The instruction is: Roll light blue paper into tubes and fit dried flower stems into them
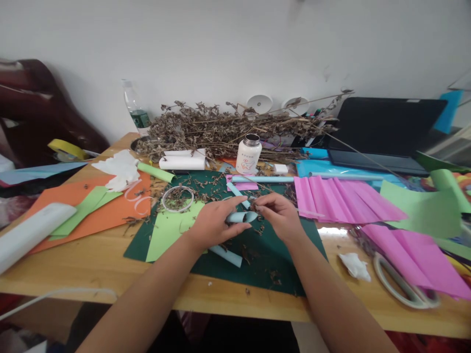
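Observation:
My left hand (211, 221) is curled around a short light-blue paper tube (237, 216), its open end facing right between thumb and fingers. Close by on the right, my right hand (278, 210) has thumb and fingertips pinched on a small dark bit of dried plant (253, 206), partly hidden by the fingers. Both are above a dark green mat (283, 260) strewn with dry leaf crumbs. Another blue paper tube (227, 255) lies below my left hand, and a thin one (238, 194) lies behind it. Under my left wrist is a light green sheet (162, 240).
A heap of dried stems (206, 127) spans the back, behind a white bottle (248, 156). Pleated pink paper (342, 198), scissors (399, 287) and a laptop (390, 127) are on the right. Orange paper (125, 208), a clear ring (178, 199) and a plastic bottle (136, 110) stand left.

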Demonstrator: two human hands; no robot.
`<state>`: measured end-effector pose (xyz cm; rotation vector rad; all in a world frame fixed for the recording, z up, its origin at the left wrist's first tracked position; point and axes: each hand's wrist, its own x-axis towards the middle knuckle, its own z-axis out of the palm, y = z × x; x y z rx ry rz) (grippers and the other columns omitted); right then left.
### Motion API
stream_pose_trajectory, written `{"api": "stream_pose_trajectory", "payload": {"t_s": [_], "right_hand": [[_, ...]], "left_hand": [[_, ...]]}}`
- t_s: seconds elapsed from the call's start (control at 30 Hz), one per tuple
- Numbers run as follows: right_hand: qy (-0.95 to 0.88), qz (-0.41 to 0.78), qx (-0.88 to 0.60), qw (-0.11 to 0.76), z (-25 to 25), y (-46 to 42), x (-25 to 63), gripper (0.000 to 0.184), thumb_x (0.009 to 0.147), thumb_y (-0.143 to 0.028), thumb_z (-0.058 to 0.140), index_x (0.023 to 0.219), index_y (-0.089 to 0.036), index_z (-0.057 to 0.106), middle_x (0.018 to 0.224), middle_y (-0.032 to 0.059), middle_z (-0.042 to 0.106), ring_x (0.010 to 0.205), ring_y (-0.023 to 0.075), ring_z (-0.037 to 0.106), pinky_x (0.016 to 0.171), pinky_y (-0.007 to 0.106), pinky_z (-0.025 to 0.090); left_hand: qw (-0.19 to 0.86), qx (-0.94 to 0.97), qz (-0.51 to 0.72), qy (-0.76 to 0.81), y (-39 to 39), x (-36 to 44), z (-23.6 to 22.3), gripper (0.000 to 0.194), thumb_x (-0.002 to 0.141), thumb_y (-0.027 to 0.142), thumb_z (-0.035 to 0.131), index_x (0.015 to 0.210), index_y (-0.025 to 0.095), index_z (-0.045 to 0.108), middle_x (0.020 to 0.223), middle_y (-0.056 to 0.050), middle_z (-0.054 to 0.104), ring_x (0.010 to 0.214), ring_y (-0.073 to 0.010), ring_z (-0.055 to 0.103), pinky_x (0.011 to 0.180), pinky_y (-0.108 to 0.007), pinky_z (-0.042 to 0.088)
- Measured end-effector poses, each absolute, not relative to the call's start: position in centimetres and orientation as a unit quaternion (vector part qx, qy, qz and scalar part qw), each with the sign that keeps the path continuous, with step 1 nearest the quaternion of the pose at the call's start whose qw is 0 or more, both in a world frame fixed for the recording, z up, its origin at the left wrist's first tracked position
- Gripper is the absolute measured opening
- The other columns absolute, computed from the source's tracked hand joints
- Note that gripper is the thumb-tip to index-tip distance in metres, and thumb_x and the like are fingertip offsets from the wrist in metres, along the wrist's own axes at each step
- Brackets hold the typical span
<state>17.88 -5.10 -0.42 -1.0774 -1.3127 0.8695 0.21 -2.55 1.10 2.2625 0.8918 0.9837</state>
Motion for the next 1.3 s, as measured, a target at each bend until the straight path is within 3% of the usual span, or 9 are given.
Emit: {"api": "stream_pose_trajectory", "payload": {"t_s": [0.13, 0.27, 0.5, 0.63, 0.77, 0.9, 1.07, 1.3], "right_hand": [[-0.553, 0.422, -0.435, 0.571, -0.5, -5.2, 16.8, 0.007, 0.063, -0.025, 0.063, 0.065, -0.021, 0.059, 0.064, -0.0014, 0.059, 0.058, 0.0115, 0.054, 0.054, 0.025, 0.045], [-0.533, 0.470, -0.410, 0.572, -0.7, -5.2, 16.0, 0.008, 0.062, -0.027, 0.064, 0.063, -0.021, 0.059, 0.057, -0.0033, 0.058, 0.053, 0.0106, 0.054, 0.051, 0.024, 0.044], [-0.521, 0.504, -0.379, 0.575, -0.9, -5.2, 16.0, 0.003, 0.066, -0.023, 0.062, 0.069, -0.024, 0.064, 0.067, -0.0028, 0.063, 0.062, 0.0106, 0.057, 0.059, 0.024, 0.045], [-0.570, 0.454, -0.375, 0.573, -0.8, -5.2, 16.2, 0.013, 0.068, -0.016, 0.060, 0.072, -0.026, 0.066, 0.078, -0.0022, 0.064, 0.075, 0.0115, 0.058, 0.069, 0.026, 0.046], [-0.581, 0.414, -0.385, 0.585, -0.7, -5.3, 16.0, 0.013, 0.066, -0.014, 0.059, 0.070, -0.025, 0.064, 0.074, -0.0018, 0.064, 0.071, 0.0122, 0.058, 0.066, 0.027, 0.047], [-0.586, 0.351, -0.435, 0.587, -0.8, -5.7, 15.6, 0.007, 0.067, -0.017, 0.059, 0.071, -0.022, 0.060, 0.071, -0.0005, 0.062, 0.066, 0.0126, 0.058, 0.061, 0.026, 0.048], [-0.662, 0.183, -0.465, 0.558, -0.6, -5.8, 15.8, 0.005, 0.071, -0.017, 0.055, 0.073, -0.021, 0.055, 0.067, -0.0003, 0.057, 0.057, 0.0109, 0.053, 0.052, 0.024, 0.044], [-0.777, 0.028, -0.396, 0.489, 0.5, -6.0, 16.6, 0.014, 0.074, -0.013, 0.051, 0.086, -0.021, 0.056, 0.072, 0.0025, 0.057, 0.068, 0.0127, 0.053, 0.060, 0.026, 0.046]], "left_hand": [[0.174, 0.881, 0.346, 0.272, -2.6, 0.4, 0.7, 0.047, 0.067, 0.038, 0.060, 0.110, 0.022, 0.050, 0.080, -0.003, 0.063, 0.075, -0.0177, 0.058, 0.067, -0.026, 0.042], [0.081, 0.901, 0.356, 0.235, -2.4, 0.5, 0.5, 0.029, 0.073, 0.032, 0.054, 0.099, 0.018, 0.053, 0.081, -0.005, 0.064, 0.073, -0.0157, 0.058, 0.062, -0.024, 0.044], [0.087, 0.871, 0.433, 0.216, -2.1, 0.3, 0.3, 0.018, 0.072, 0.016, 0.052, 0.089, 0.017, 0.056, 0.080, -0.005, 0.065, 0.075, -0.0138, 0.059, 0.066, -0.023, 0.046], [0.132, 0.857, 0.434, 0.244, -2.1, 0.3, 0.6, 0.011, 0.072, 0.014, 0.051, 0.080, 0.018, 0.058, 0.076, -0.003, 0.065, 0.073, -0.0125, 0.058, 0.066, -0.022, 0.045], [0.183, 0.848, 0.417, 0.270, -2.4, 0.5, 0.9, 0.012, 0.075, 0.020, 0.050, 0.068, 0.016, 0.059, 0.068, -0.002, 0.063, 0.067, -0.0120, 0.057, 0.061, -0.021, 0.044], [0.251, 0.822, 0.401, 0.315, -2.6, 0.7, 1.1, 0.017, 0.076, 0.025, 0.049, 0.069, 0.015, 0.060, 0.067, -0.003, 0.062, 0.063, -0.0122, 0.056, 0.058, -0.022, 0.042], [0.412, 0.763, 0.355, 0.349, -2.9, 0.9, 1.8, 0.016, 0.073, 0.024, 0.049, 0.079, 0.015, 0.061, 0.067, -0.001, 0.060, 0.057, -0.0097, 0.052, 0.052, -0.020, 0.039], [0.552, 0.720, 0.267, 0.327, -2.3, 0.5, 2.4, 0.022, 0.070, 0.030, 0.054, 0.057, 0.012, 0.057, 0.050, 0.002, 0.051, 0.041, -0.0043, 0.039, 0.041, -0.017, 0.029]]}}
